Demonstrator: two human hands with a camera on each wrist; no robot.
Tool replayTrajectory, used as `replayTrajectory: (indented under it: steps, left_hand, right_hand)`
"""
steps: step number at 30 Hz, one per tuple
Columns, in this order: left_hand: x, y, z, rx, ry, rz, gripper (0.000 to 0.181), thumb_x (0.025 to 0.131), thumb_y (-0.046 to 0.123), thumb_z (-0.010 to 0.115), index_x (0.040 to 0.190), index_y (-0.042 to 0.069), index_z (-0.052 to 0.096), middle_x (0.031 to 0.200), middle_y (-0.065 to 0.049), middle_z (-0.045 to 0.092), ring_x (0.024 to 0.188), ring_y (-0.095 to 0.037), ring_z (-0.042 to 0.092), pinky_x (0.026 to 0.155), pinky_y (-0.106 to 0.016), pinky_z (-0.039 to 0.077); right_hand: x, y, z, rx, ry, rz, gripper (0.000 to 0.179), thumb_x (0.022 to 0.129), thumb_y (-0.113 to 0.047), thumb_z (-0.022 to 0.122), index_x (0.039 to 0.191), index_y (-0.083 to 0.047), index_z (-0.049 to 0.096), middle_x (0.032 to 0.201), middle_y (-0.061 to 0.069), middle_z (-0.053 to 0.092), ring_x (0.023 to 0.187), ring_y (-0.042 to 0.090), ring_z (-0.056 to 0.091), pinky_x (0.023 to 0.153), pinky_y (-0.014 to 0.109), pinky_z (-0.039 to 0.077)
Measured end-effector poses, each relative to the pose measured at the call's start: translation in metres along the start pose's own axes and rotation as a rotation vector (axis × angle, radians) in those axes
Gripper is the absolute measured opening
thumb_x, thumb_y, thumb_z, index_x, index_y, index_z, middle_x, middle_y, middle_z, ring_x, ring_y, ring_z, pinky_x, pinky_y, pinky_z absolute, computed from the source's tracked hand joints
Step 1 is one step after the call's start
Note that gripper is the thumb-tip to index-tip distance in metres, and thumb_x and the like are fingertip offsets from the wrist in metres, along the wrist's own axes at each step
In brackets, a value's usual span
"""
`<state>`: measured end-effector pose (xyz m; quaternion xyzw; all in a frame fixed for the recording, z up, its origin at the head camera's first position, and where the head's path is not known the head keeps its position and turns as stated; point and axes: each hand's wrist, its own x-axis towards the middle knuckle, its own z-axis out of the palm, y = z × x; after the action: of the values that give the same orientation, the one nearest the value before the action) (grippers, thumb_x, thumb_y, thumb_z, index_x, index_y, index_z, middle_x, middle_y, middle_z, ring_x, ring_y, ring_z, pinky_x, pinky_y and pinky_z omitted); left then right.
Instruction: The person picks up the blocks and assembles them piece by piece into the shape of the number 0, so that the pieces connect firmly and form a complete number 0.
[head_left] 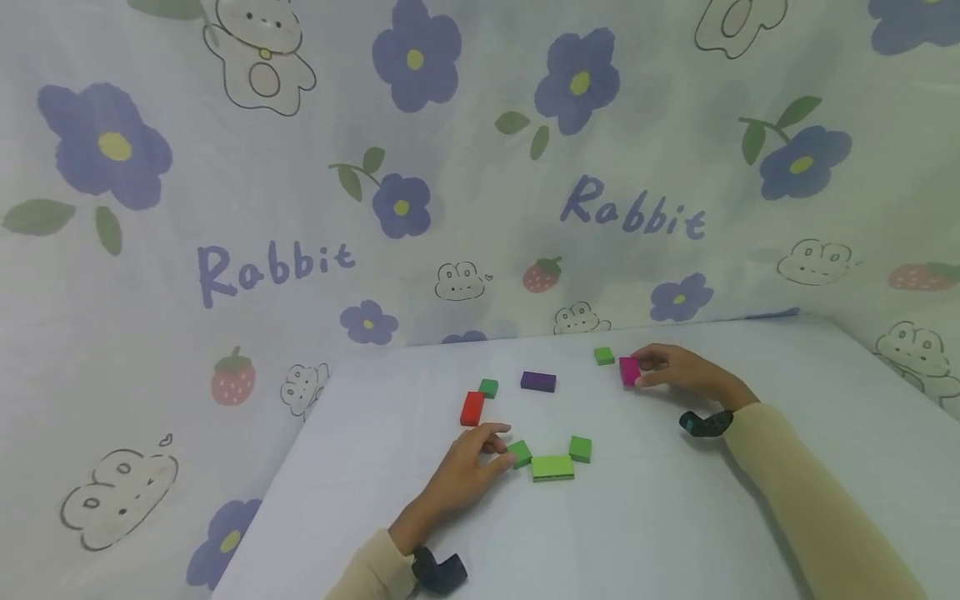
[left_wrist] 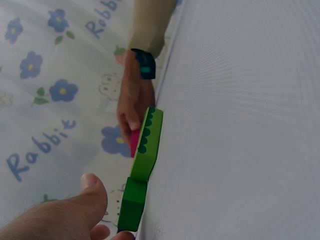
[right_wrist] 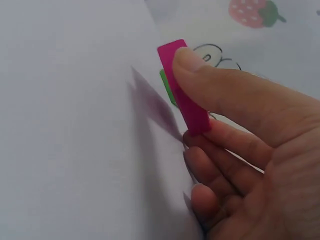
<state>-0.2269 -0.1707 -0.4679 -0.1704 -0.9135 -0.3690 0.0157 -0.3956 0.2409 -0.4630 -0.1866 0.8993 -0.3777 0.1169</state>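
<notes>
In the head view my right hand [head_left: 678,371] pinches a magenta rectangular block [head_left: 630,372] at the table's far right. The right wrist view shows the thumb pressed on this magenta block [right_wrist: 187,92], tilted above its shadow. A small green block [head_left: 604,356] lies just left of it. My left hand [head_left: 468,471] is beside a green block [head_left: 519,454], fingers loosely bent. In the left wrist view its thumb stands apart from the green block [left_wrist: 132,205], while a fingertip is at the block's lower end. A lime block [head_left: 552,468] with a dark scalloped edge adjoins that green block.
Another green block [head_left: 581,448] sits at the lime block's right corner. Farther back, a red block [head_left: 472,408] meets a small green block [head_left: 489,388], and a purple block [head_left: 538,382] lies alone. A printed curtain [head_left: 465,208] rises behind the white table [head_left: 675,517].
</notes>
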Motion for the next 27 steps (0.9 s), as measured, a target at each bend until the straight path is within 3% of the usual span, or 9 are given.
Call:
replayTrajectory:
  steps: [8,20,27]
  left_hand:
    - [0.001,-0.001,-0.001,0.0,0.003,0.011,0.045,0.095,0.037,0.067,0.135,0.018,0.057,0.103,0.009,0.063,0.106,-0.014,0.057,0.095,-0.042,0.046]
    - [0.003,0.0,-0.004,0.034,0.025,0.04,0.041,0.094,0.034,0.068,0.131,0.019,0.061,0.104,0.009,0.065,0.106,-0.012,0.058,0.096,-0.043,0.046]
    - [0.002,-0.001,-0.001,0.013,0.005,0.034,0.041,0.094,0.036,0.068,0.131,0.019,0.061,0.105,0.008,0.065,0.108,-0.014,0.058,0.096,-0.043,0.046]
  right_hand:
    - [-0.014,-0.008,0.004,0.029,0.034,-0.032,0.067,0.087,-0.044,0.075,0.139,-0.009,0.053,0.134,0.015,0.059,0.126,0.036,0.052,0.103,0.057,0.044]
    - [-0.025,-0.055,0.024,0.033,0.066,-0.15,0.064,0.085,-0.039,0.078,0.136,-0.009,0.053,0.133,0.013,0.059,0.124,0.035,0.054,0.1,0.054,0.049]
    - [-0.025,-0.064,0.043,0.021,0.048,-0.124,0.068,0.083,-0.044,0.079,0.137,-0.013,0.053,0.13,0.01,0.061,0.118,0.03,0.059,0.095,0.047,0.053]
